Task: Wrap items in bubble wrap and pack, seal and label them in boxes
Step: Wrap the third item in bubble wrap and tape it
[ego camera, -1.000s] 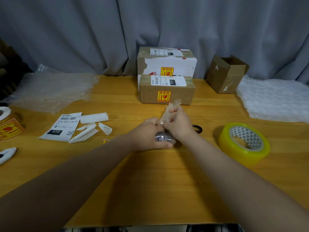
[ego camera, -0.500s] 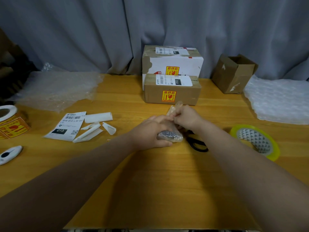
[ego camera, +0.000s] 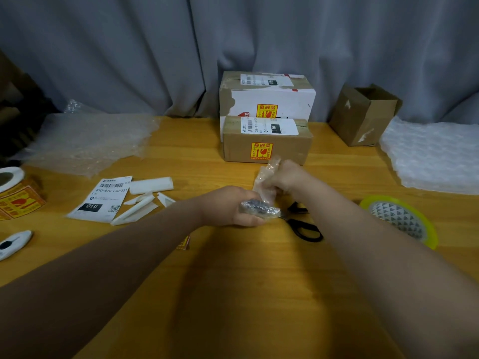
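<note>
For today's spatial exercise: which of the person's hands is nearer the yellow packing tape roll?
Right. The right hand, pinching the clear bubble wrap's loose end, is left of the yellow packing tape roll; the left hand, gripping the wrapped dark item, lies further left.

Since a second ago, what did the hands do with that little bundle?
The right hand pulled the loose bubble wrap up and away from the left hand, uncovering the scissors. Both hands kept their grip; the left still holds the wrapped item. The tape roll and sealed boxes stayed put.
</note>
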### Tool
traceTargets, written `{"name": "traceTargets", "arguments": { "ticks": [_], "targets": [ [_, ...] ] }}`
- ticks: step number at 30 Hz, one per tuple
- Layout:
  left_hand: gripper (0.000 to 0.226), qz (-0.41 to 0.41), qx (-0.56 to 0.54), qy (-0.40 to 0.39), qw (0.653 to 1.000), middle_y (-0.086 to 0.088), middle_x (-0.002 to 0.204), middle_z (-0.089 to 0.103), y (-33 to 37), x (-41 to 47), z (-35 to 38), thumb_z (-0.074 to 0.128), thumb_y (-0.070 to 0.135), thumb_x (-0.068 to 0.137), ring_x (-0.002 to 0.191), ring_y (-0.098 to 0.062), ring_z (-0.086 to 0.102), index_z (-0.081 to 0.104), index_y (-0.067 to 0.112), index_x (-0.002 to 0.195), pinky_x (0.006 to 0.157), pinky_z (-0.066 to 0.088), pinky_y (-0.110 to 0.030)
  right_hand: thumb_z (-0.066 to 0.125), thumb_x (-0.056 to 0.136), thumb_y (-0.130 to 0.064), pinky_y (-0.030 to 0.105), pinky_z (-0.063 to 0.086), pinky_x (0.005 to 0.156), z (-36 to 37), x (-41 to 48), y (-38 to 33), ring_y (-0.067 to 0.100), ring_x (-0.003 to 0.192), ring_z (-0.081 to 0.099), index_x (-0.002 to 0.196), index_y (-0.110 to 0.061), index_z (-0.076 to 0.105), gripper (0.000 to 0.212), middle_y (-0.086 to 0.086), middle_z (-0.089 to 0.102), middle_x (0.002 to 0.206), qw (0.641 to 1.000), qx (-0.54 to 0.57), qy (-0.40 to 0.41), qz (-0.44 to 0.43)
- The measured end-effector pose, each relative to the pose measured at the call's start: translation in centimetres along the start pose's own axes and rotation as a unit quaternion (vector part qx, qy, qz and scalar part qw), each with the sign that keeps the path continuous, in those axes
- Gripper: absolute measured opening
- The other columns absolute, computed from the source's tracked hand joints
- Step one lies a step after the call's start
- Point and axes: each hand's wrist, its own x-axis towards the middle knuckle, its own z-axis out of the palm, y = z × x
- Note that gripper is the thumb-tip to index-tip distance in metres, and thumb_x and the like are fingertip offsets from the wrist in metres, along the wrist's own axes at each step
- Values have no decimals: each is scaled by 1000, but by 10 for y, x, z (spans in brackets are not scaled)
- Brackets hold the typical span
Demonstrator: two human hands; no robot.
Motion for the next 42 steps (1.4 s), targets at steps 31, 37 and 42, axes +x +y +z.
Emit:
{"name": "traceTargets", "arguments": {
  "ticks": [31, 37, 42],
  "targets": [
    [49, -127, -289, 149, 937, -9, 85, 67, 23, -15, -25, 82, 39, 65, 76, -20, 61, 54, 10, 94, 67, 49, -32, 67, 87, -13, 14, 46, 64, -3, -63, 5, -5, 69, 59, 74, -31, 56, 25, -14, 62, 73, 932, 106, 93, -334],
    [65, -147, -357, 169, 907, -4, 94, 64, 31, -15, -31, 80, 46, 62, 80, -15, 59, 49, 16, 111, 68, 48, -27, 69, 86, -17, 25, 51, 69, -14, -65, 3, 15, 81, 65, 88, -13, 66, 6, -2, 67, 83, 923, 108, 121, -349],
    [15, -114, -384, 152, 903, 2, 76, 64, 37, -14, -29, 68, 33, 84, 65, -8, 56, 66, 18, 86, 54, 42, -18, 66, 89, -13, 27, 51, 82, -15, -69, 8, 12, 90, 62, 92, -16, 71, 7, -5, 66, 91, 904, 96, 123, -397]
  ]
}}
